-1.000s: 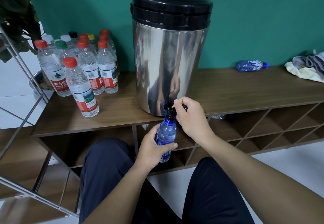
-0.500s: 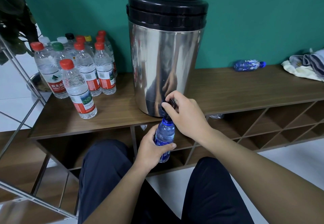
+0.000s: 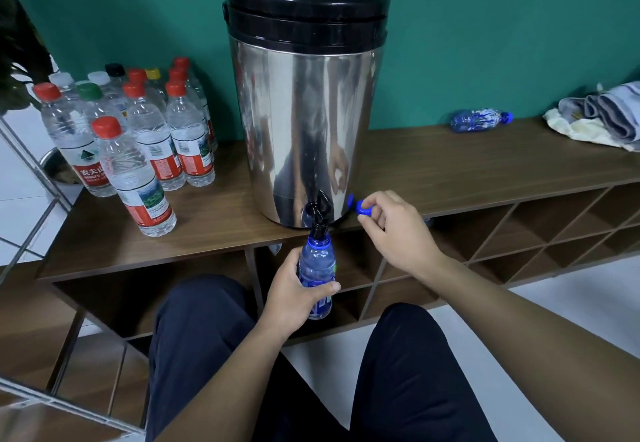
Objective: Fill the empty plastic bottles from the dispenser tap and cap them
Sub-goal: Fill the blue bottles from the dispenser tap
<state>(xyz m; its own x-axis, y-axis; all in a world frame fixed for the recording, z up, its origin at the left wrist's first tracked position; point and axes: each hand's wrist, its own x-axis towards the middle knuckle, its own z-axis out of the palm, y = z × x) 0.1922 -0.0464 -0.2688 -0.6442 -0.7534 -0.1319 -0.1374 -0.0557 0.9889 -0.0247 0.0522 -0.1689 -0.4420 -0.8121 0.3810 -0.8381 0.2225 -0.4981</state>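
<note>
A steel dispenser [image 3: 304,123] with a black lid stands on the wooden shelf top [image 3: 467,171]. Its black tap [image 3: 319,211] sticks out over the front edge. My left hand [image 3: 294,298] grips a small blue bottle [image 3: 316,268] upright, with its open mouth right under the tap spout. To the right of the tap, my right hand [image 3: 394,230] pinches a blue cap [image 3: 363,206] just above the shelf top.
Several capped clear bottles [image 3: 138,150] stand in a group left of the dispenser. Another blue bottle [image 3: 479,119] lies on its side at the back right, near folded cloths [image 3: 602,116]. Open cubbies run below the shelf top. A metal frame [image 3: 24,157] crosses the left side.
My right hand has left the tap lever and moved right, and it now pinches the blue cap. The bottle stays under the tap in my left hand.
</note>
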